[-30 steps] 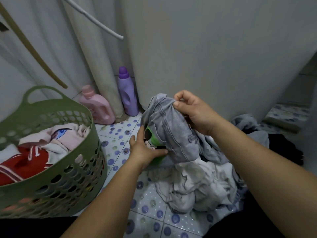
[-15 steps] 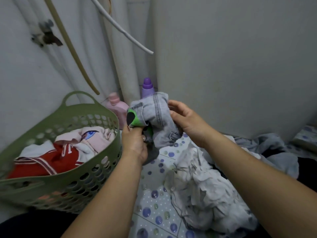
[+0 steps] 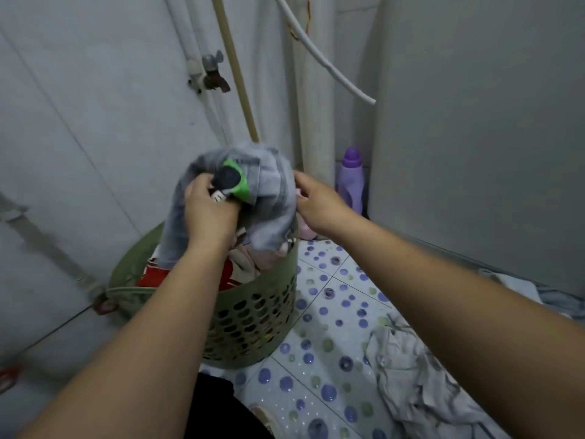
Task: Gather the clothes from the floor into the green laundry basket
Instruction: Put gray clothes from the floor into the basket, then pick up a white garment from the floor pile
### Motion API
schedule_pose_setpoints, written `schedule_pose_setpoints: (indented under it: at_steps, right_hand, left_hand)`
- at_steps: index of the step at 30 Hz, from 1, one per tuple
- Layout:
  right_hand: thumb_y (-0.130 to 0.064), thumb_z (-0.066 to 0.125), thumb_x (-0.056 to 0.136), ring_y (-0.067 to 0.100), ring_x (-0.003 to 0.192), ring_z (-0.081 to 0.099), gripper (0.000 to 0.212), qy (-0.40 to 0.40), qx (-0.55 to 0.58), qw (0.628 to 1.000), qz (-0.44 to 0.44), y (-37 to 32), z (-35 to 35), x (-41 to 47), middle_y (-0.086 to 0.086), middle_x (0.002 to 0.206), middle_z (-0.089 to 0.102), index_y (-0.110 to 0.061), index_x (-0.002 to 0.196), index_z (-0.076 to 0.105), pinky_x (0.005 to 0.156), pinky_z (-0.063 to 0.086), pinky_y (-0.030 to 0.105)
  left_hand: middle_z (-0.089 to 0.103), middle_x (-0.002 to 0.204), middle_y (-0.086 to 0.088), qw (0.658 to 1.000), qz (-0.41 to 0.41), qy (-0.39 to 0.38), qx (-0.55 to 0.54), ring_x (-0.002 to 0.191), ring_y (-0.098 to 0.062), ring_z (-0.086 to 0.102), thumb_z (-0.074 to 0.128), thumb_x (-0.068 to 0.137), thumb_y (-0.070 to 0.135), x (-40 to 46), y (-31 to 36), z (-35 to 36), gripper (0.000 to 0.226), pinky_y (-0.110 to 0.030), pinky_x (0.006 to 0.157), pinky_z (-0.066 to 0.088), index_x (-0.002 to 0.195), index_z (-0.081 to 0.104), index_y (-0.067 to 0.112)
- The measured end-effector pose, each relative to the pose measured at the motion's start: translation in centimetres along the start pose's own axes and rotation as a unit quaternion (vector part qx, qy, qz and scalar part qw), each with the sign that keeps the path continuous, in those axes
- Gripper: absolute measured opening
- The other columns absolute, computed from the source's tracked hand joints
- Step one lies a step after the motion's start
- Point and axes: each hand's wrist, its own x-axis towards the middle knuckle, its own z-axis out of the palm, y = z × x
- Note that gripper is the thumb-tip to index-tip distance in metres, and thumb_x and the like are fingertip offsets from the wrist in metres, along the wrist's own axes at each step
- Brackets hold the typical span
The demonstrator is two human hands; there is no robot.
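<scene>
Denim, grey: one bundle of jeans (image 3: 269, 198) w/ a green-and-black garment (image 3: 235, 185) tucked in its top, held up directly over the green laundry basket (image 3: 253, 315), lower folds hanging down to the rim; bundle is motion-blurred, so I can't tell if it touches the load inside. Left hand (image 3: 209, 210): fingers curled into the bundle's near-left side, gripping denim + the green-and-black piece. Right hand (image 3: 316, 204): at the bundle's right edge, fingertips pinching the denim fold. Basket: perforated wall, stands on the floor (image 3: 332, 359) against the left wall; contents incl. a red-and-white garment (image 3: 155, 275) and pale pink/beige clothes (image 3: 253, 258) piled near the rim. Floor: white tile w/ purple and green dots. Still on the floor, lower right: crumpled light grey clothes (image 3: 411, 375), well apart from the basket; more grey-blue fabric (image 3: 531, 296) by the right wall, partly behind my right forearm. Purple detergent bottle (image 3: 350, 182) upright in the corner; pink item (image 3: 305, 229) just below my right hand, mostly hidden. Wall tap (image 3: 212, 74) + white hose (image 3: 323, 58) above.
</scene>
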Motion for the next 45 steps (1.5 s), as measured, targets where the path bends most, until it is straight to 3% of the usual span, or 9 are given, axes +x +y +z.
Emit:
schedule_pose_setpoints:
  at_steps: [4, 10, 18, 24, 27, 31, 35, 40, 45]
  right_hand:
    - [-0.015, 0.049, 0.094, 0.023, 0.107, 0.055, 0.043, -0.029, -0.031, 0.995, 0.085, 1.8, 0.4, -0.5, 0.012, 0.138, 0.050, -0.020, 0.137, 0.048, 0.075, 0.048, 0.024]
    - [-0.017, 0.053, 0.093, 0.017, 0.083, 0.063, 0.032, -0.025, -0.006, 0.983, 0.180, 7.1, -1.7, -3.7, 0.005, 0.118, 0.066, -0.017, 0.124, 0.061, 0.067, 0.051, 0.025]
    - [-0.022, 0.060, 0.090, 0.022, 0.120, 0.054, 0.033, -0.061, -0.140, 0.932, 0.330, 17.7, -7.5, -11.6, 0.006, 0.133, 0.057, -0.015, 0.122, 0.061, 0.098, 0.041, 0.028]
    - [-0.047, 0.072, 0.072, 0.035, 0.144, 0.018, 0.101, -0.279, -0.391, 0.788, 0.385, 23.1, -7.7, -19.8, 0.010, 0.158, 0.011, -0.031, 0.149, 0.009, 0.115, 0.024, 0.049]
    - [-0.035, 0.060, 0.084, 0.037, 0.140, 0.020, 0.064, -0.248, -0.459, 0.770, 0.367, 24.2, -7.6, -22.4, 0.012, 0.154, 0.018, -0.031, 0.140, 0.030, 0.111, 0.021, 0.057]
    - [-0.028, 0.050, 0.090, 0.031, 0.118, 0.052, 0.033, -0.174, -0.336, 0.868, 0.322, 23.4, -8.6, -21.6, 0.014, 0.128, 0.053, -0.017, 0.122, 0.048, 0.099, 0.041, 0.042]
    - [-0.022, 0.065, 0.084, 0.025, 0.104, 0.059, 0.022, -0.071, -0.118, 0.960, 0.244, 19.3, -10.8, -19.5, 0.011, 0.110, 0.063, -0.019, 0.103, 0.055, 0.092, 0.047, 0.037]
    - [0.003, 0.063, 0.081, 0.016, 0.090, 0.060, 0.037, 0.050, 0.238, 0.951, 0.193, 16.1, -13.0, -18.0, -0.002, 0.095, 0.065, -0.028, 0.101, 0.058, 0.085, 0.050, 0.034]
    - [-0.014, 0.071, 0.081, 0.017, 0.098, 0.061, 0.057, 0.147, 0.268, 0.926, 0.219, 17.2, -12.9, -16.7, 0.004, 0.112, 0.062, -0.012, 0.130, 0.044, 0.083, 0.052, 0.033]
  left_hand:
    - [0.019, 0.157, -0.016, 0.928, -0.171, -0.107, 0.313, 0.145, -0.034, 0.017, 0.061, 0.084, 0.012, -0.4, -2.5, -1.2, 0.073, -0.047, 0.116, 0.026, 0.148, 0.026, 0.022]
    - [0.026, 0.155, -0.014, 0.950, -0.115, -0.163, 0.240, 0.141, -0.034, 0.029, 0.051, 0.085, -0.001, -3.4, -3.2, 2.6, 0.068, -0.049, 0.111, 0.035, 0.148, 0.030, 0.016]
    - [0.040, 0.145, -0.008, 0.947, 0.013, -0.256, 0.193, 0.133, -0.022, 0.039, 0.051, 0.086, -0.005, -10.7, -2.0, 11.2, 0.055, -0.021, 0.106, 0.026, 0.138, 0.045, 0.011]
    - [0.035, 0.148, -0.007, 0.876, -0.070, -0.432, 0.200, 0.124, -0.027, 0.049, 0.051, 0.091, 0.004, -17.3, -3.5, 16.7, 0.057, -0.027, 0.089, 0.042, 0.143, 0.037, 0.021]
    - [0.038, 0.147, -0.010, 0.820, -0.104, -0.525, 0.202, 0.124, -0.029, 0.050, 0.059, 0.086, 0.006, -20.4, -4.3, 18.1, 0.066, -0.033, 0.100, 0.046, 0.145, 0.035, 0.024]
    - [0.032, 0.150, -0.006, 0.766, -0.145, -0.599, 0.184, 0.132, -0.027, 0.042, 0.075, 0.074, 0.013, -22.3, -4.9, 18.7, 0.094, -0.030, 0.102, 0.043, 0.151, 0.022, 0.028]
    - [0.044, 0.141, -0.003, 0.778, -0.155, -0.593, 0.137, 0.128, -0.022, 0.047, 0.086, 0.032, 0.041, -23.0, -6.2, 19.3, 0.133, -0.037, 0.105, 0.045, 0.148, 0.022, 0.026]
    - [0.072, 0.109, -0.008, 0.815, -0.299, -0.494, -0.047, 0.104, -0.024, 0.067, 0.086, 0.060, 0.009, -21.6, -5.0, 19.0, 0.053, -0.038, 0.090, 0.054, 0.109, 0.067, 0.015]
    - [0.073, 0.107, -0.011, 0.849, -0.326, -0.390, -0.141, 0.101, -0.031, 0.069, 0.075, 0.071, 0.008, -19.0, -2.7, 19.7, 0.040, -0.054, 0.090, 0.054, 0.109, 0.067, 0.019]
